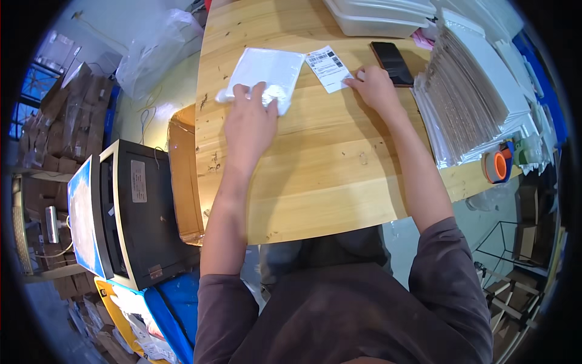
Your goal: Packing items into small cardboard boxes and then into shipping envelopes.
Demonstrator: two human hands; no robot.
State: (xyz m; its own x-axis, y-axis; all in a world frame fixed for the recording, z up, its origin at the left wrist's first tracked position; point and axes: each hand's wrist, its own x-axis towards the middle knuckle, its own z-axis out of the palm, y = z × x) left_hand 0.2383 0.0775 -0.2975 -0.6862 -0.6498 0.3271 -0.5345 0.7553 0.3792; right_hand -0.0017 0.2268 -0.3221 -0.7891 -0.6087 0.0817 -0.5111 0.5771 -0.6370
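A flat white package in clear plastic wrap [267, 68] lies on the wooden table [315, 182], toward its far left part. My left hand [250, 121] rests on the near edge of this package, fingers spread and pressing on the crinkled plastic. Just right of the package is a white printed label [329, 71] with black barcodes. My right hand [374, 91] has its thumb and forefinger closed on the label's lower right corner. Beyond that hand lies a dark smartphone [391, 63], face up, close to my knuckles.
A tall stack of white padded mailers [467, 91] fills the table's right side, with an orange tape roll [499, 165] at its near end. White plastic bins [382, 18] stand at the far edge. Left of the table are an open cardboard box [185, 176] and a black cabinet [145, 212].
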